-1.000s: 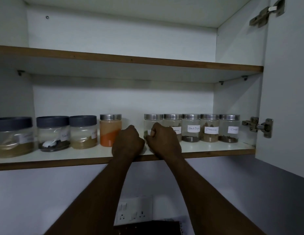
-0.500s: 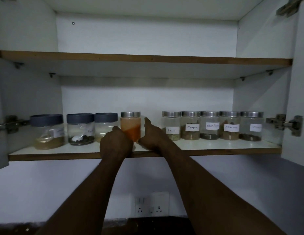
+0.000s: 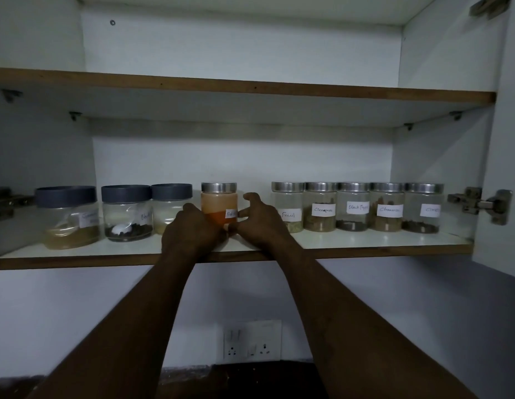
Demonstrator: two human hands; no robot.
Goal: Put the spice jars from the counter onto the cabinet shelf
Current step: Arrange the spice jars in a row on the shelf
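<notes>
Orange powder half fills the jar (image 3: 219, 203) that both hands have between them. The left hand (image 3: 193, 228) is curled round its lower left side, knuckles toward the camera, its fingertips hidden. The right hand (image 3: 260, 223) is spread loose on the other side, thumb raised and a forefinger (image 3: 242, 213) reaching to the label. Whether that finger presses the glass or only nears it I cannot tell.

The jar stands upright on the shelf (image 3: 365, 243), long axis vertical, steel lid on top. It sits left of the Fennel jar (image 3: 288, 208), apart from it, and the right hand fills that gap. Further left of the Fennel jar, just past the orange one, is a grey-lidded jar (image 3: 171, 203), partly behind the left hand.

Right of the Fennel jar, four more steel-lidded jars run in a tight row, touching or nearly so.

The placing looks all but done. If the orange jar is meant to join that row, it must slide right toward the Fennel jar. The left hand is on the pushing side, and the right hand would have to clear the gap first.
</notes>
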